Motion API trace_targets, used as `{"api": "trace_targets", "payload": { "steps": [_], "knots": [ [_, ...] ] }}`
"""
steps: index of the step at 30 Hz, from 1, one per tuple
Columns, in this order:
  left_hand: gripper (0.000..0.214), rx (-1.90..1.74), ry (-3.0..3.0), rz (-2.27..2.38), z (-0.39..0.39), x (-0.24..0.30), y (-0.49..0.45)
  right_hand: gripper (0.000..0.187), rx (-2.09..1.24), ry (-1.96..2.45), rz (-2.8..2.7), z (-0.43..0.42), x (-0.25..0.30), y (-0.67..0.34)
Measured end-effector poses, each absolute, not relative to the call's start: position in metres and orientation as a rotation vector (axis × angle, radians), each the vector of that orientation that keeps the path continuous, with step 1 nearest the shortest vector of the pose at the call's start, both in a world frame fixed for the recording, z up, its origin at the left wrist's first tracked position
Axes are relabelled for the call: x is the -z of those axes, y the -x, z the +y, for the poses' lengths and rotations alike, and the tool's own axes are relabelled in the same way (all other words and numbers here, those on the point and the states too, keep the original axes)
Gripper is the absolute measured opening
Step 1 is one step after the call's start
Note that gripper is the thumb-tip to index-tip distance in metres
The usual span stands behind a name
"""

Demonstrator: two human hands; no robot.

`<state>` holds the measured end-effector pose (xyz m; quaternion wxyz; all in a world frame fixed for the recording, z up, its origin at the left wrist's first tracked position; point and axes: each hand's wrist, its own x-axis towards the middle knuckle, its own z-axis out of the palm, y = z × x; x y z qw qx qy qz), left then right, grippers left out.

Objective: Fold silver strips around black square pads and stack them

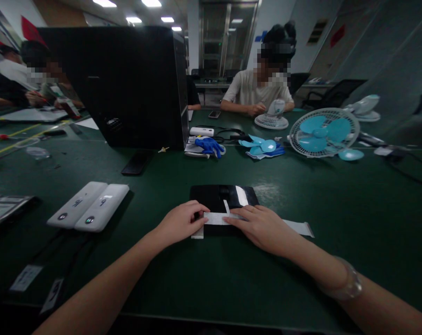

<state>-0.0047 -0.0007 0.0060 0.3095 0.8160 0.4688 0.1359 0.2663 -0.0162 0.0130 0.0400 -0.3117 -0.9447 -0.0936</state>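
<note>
A white flat ribbon cable (pixel 216 218) stretches across the front of a black flat device (pixel 205 191) on the green table. My left hand (pixel 181 222) is closed, pinching the cable near its left bend, where a short end hangs down toward me. To the right, my right hand (pixel 263 228) is closed too, with thumb and fingers on the cable. Past that hand the cable's far end lies on the table. A narrow white strip sticks up between the hands, and a glossy white patch shows on the device. My palms hide part of the cable and device.
Two white power banks (pixel 101 207) lie at left, near a black phone (pixel 137 163). Behind stands a large black case (pixel 127 88). Blue gloves (pixel 211 146), blue fan blades (pixel 261 145) and a caged fan (pixel 324 132) sit farther back. Across the table sits a person (pixel 247 90).
</note>
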Motion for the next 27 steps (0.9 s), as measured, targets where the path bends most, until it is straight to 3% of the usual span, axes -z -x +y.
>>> {"api": "trace_targets", "payload": {
  "steps": [13, 27],
  "knots": [
    [0.032, -0.351, -2.168, 1.302, -0.0015, -0.003, 0.0021, 0.027, 0.263, 0.995, -2.849, -0.0126, -0.009, -0.265],
    [0.032, -0.329, -2.106, 1.323, -0.0012, -0.0014, 0.0021, 0.03, 0.223, 1.003, -2.874, -0.0149, -0.0133, -0.2636]
  ]
}}
